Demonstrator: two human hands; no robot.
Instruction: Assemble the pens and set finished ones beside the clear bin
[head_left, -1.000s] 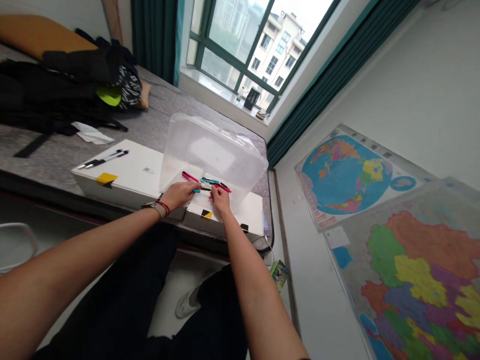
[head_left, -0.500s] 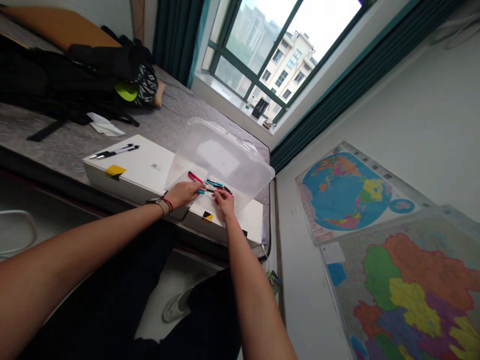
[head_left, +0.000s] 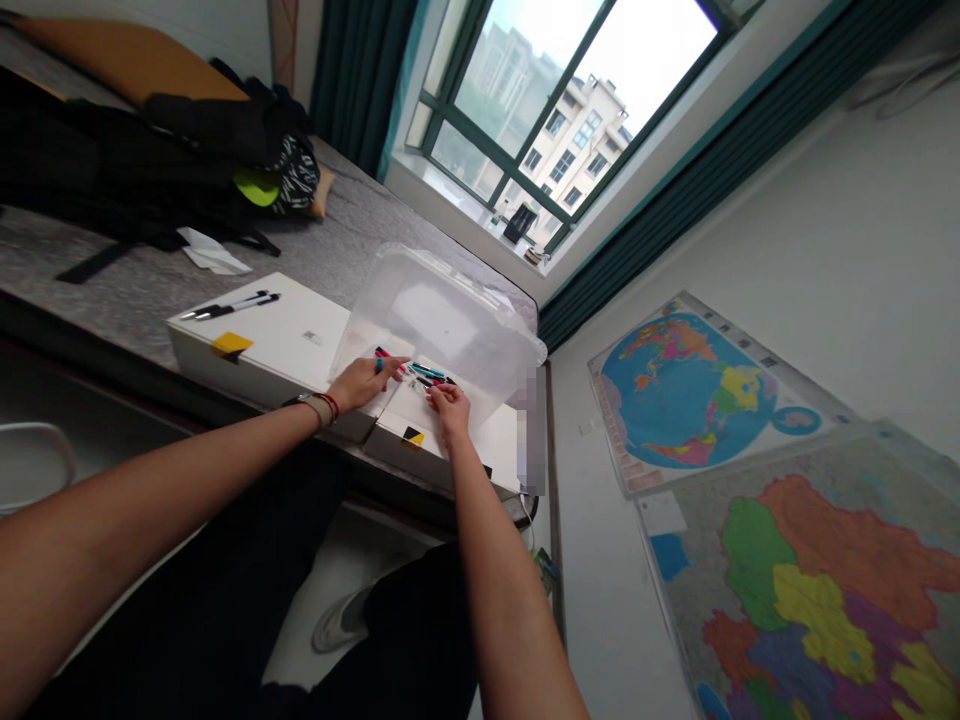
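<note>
My left hand (head_left: pixel 363 382) is over the pens on the white boxes, its fingers curled around a small teal pen part (head_left: pixel 379 366), with one finger stretched to the right. Beside it, my right hand (head_left: pixel 450 408) is closed in a pinch near a thin dark piece; exactly what it grips is too small to tell. Several pens lie between and behind the hands, among them a teal pen (head_left: pixel 427 370) and a red pen (head_left: pixel 382 352) partly hidden by my left hand. A translucent plastic bin (head_left: pixel 450 310) lies tipped behind them, its opening facing me.
A white box (head_left: pixel 292 335) at the left carries two black-and-white pens (head_left: pixel 236 305); another white box (head_left: pixel 480 450) stands to its right. Black bags (head_left: pixel 150 150) and a crumpled tissue (head_left: pixel 214 252) lie on the grey mattress (head_left: pixel 337 240). Maps (head_left: pixel 690 380) hang on the right wall.
My hands have drawn apart. The left moved slightly left and up with the teal part, its fingers shifted, while the right stays pinched in nearly the same place.
</note>
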